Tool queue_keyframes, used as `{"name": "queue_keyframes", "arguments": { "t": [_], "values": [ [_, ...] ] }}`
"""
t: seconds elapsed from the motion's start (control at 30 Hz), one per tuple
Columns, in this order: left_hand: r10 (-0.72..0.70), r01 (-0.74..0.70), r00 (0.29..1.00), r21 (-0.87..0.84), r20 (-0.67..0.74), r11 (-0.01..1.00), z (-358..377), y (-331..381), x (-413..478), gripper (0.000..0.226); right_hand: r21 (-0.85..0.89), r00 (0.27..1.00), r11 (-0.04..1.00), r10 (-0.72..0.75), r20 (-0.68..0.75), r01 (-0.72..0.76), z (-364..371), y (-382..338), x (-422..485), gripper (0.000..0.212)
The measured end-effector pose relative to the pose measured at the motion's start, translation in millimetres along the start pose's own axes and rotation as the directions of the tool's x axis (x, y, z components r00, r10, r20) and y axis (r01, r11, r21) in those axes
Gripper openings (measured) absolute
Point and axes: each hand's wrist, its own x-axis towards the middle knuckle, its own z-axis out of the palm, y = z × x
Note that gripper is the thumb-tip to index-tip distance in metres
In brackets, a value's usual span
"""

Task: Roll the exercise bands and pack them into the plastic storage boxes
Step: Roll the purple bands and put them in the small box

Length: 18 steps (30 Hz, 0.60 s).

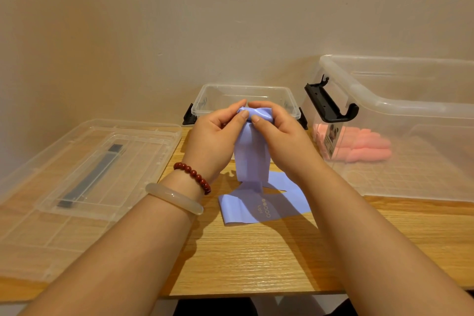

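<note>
I have left grip [216, 133] and right grip [280, 136] both pinching the band [252, 159] by its rolled top, tail on the bench [256, 259].

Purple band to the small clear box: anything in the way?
Nothing visible. The small clear box sits open-topped right behind the purple band, which the left hand and right hand both pinch. Its loose tail lies on the table.
</note>
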Motion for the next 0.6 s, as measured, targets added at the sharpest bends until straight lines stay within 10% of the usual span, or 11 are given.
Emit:
{"name": "queue_keyframes", "arguments": {
  "t": [0.6],
  "values": [
    [0.001, -0.006, 0.997, -0.063, -0.071, 0.998, 0.2, -1.1, 0.3, 0.022, 0.030, 0.995, 0.998, -0.061, -0.081, 0.064, -2.4, 1.1, 2.1, 0.015]
  ]
}}
